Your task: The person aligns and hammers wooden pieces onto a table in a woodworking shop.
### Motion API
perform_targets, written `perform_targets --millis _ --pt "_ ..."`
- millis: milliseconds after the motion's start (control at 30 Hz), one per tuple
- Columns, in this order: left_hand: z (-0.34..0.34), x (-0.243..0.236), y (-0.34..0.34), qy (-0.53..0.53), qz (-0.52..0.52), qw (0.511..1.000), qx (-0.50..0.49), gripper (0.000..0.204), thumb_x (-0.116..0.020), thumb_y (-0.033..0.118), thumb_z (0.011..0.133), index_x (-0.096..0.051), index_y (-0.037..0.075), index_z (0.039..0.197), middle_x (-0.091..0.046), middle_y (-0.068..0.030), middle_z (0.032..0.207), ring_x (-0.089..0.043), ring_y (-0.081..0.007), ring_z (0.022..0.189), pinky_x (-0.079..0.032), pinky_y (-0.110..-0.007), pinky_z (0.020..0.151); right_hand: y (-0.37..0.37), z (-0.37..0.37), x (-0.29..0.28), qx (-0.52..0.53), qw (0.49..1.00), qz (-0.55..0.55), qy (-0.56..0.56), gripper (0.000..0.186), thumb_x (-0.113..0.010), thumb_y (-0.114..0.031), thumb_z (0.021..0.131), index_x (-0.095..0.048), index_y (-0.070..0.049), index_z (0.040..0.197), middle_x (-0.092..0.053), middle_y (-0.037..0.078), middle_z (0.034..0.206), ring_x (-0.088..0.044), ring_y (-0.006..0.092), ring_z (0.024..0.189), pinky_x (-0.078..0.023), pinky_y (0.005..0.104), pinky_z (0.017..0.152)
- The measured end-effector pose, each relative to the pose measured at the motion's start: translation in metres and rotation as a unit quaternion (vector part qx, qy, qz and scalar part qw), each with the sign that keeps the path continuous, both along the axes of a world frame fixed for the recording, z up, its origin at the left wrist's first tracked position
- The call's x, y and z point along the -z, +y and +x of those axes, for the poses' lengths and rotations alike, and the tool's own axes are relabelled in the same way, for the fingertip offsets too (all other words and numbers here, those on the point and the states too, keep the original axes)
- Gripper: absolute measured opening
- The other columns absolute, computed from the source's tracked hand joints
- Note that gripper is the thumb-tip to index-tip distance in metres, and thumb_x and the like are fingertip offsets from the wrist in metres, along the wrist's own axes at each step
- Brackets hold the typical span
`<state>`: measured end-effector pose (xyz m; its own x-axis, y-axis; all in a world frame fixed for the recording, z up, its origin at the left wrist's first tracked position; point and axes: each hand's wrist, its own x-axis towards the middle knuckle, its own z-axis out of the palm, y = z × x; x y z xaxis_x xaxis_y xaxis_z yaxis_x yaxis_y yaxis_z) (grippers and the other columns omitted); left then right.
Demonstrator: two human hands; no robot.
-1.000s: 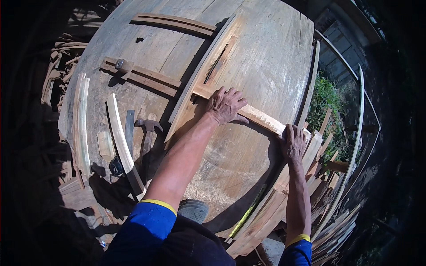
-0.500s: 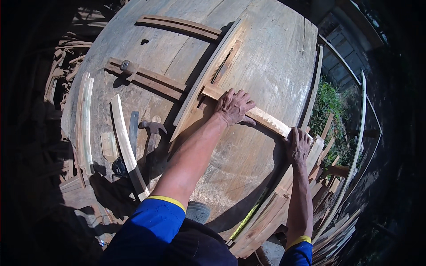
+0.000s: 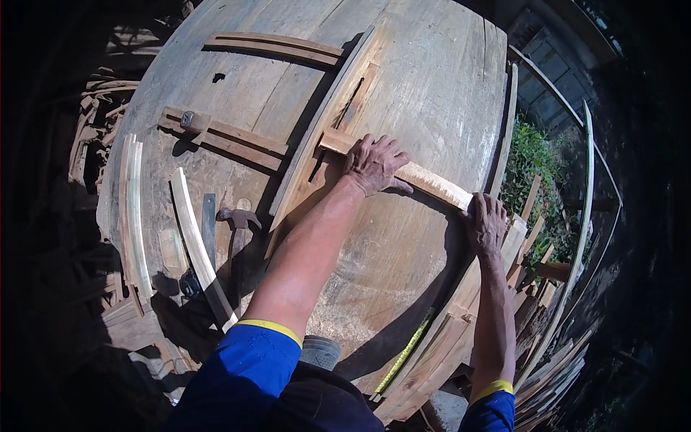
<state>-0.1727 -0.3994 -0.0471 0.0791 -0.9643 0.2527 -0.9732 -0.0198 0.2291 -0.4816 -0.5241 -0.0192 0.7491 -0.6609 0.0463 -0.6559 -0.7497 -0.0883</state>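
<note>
Head view: across a worn wooden platform [image 3: 439, 79], from twelve to three o'clock, a straight, rough wooden strip [image 3: 435, 185] is clasped by the left hand [image 3: 376, 165] and gripped near its end by the right hand [image 3: 488, 223].

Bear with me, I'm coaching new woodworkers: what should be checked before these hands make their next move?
1. Left hand on the work: ok; the left hand lies over the wooden strip, fingers spread.
2. Right hand on the work: ok; the right hand is at the strip's right-hand part.
3. Right end supported: cannot tell; the hand hides that contact.
4. Hands gloved: not ok; both are bare.
5. Claw hammer away from the hands: ok; it lies left of the left forearm.
6. Tabletop free of sawdust: not ok; pale sawdust shows near the person.
</note>
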Motion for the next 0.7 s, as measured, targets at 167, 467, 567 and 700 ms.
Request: perform_targets --millis 167,467,567,700 --pt "0.003 0.000 -0.006 -0.003 0.011 1.000 0.004 0.072 -0.072 0.078 0.064 -0.072 0.020 0.106 -0.064 -0.0016 0.103 -0.060 -0.0203 0.106 -0.044 -0.043 0.086 -0.004 0.001 0.002 -0.001 1.000 -0.005 -0.009 0.060 -0.076 -0.036 0.085 -0.055 -0.009 0.134 -0.059 0.013 0.129 -0.053 0.0344 0.124 -0.038 0.0496 0.106" --pt "0.007 -0.002 -0.018 -0.004 0.010 1.000 0.003 0.074 -0.072 0.079 0.063 -0.072 0.020 0.109 -0.063 -0.0012 0.103 -0.060 -0.0199 0.107 -0.043 -0.045 0.089 -0.016 0.005 0.005 0.000 1.000 -0.014 -0.014 0.059 -0.077 -0.036 0.085 -0.056 -0.009 0.133 -0.060 0.013 0.128 -0.054 0.0337 0.122 -0.039 0.0482 0.104" --pt "0.009 -0.002 -0.021 -0.006 0.034 0.999 0.001 0.074 -0.072 0.079 0.064 -0.072 0.021 0.109 -0.063 -0.0010 0.104 -0.059 -0.0199 0.108 -0.043 -0.045 0.090 -0.019 0.004 0.009 -0.003 1.000 -0.018 -0.014 0.060 -0.077 -0.038 0.085 -0.055 -0.010 0.134 -0.060 0.013 0.129 -0.054 0.0331 0.123 -0.038 0.0482 0.104" --pt "0.012 -0.001 -0.026 -0.011 0.026 1.000 0.001 0.074 -0.071 0.079 0.065 -0.072 0.021 0.110 -0.063 -0.0014 0.105 -0.059 -0.0199 0.108 -0.043 -0.045 0.090 -0.023 0.007 0.010 0.001 1.000 -0.017 -0.016 0.062 -0.077 -0.040 0.085 -0.055 -0.010 0.135 -0.060 0.013 0.129 -0.054 0.0329 0.123 -0.038 0.0485 0.104"
